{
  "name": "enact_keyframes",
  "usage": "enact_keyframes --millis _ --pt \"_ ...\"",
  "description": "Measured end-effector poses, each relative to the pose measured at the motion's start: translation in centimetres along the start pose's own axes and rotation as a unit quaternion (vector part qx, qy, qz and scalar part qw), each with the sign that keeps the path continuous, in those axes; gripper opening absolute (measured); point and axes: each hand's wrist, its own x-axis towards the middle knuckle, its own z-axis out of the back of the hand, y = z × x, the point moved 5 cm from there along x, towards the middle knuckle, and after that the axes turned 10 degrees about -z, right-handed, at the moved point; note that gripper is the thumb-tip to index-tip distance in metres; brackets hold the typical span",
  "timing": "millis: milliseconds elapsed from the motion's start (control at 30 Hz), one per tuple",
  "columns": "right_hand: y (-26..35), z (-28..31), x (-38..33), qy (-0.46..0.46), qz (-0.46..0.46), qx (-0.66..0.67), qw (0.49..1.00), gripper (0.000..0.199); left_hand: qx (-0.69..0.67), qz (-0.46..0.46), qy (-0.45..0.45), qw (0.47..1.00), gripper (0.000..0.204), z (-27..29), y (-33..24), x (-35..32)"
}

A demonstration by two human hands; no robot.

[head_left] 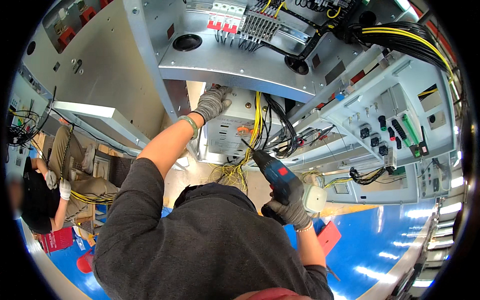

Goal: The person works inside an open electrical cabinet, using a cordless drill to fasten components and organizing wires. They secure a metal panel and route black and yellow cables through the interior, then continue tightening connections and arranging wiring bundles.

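Observation:
My right hand (291, 211), in a grey knit glove, is wrapped round the grip of a blue and black cordless drill (280, 175). The drill's thin bit points up and left, toward yellow wires (257, 122) hanging in front of a light grey breaker unit (220, 132). Inside the cabinet, my left hand (212, 103) lies on the upper left of that unit, its gloved fingers partly spread. An orange-red knob (243, 131) sits on the unit's face, close to the wires. A bundle of black cables (284, 130) hangs just right of them.
Above, a metal shelf (235, 75) carries small circuit breakers (226, 17) and a terminal strip (259, 27). An open door (400, 115) with wired parts stands at right. On the left, another person (42, 195) in white gloves sits near yellow wires. A red box (328, 237) lies on the blue floor.

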Motion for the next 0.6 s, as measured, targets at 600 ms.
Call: enact_keyframes --millis 600 --pt "-2.0 1.4 -0.1 -0.07 0.007 0.186 0.98 0.036 0.047 -0.055 -0.11 0.991 0.021 1.9 -3.2 -1.5"
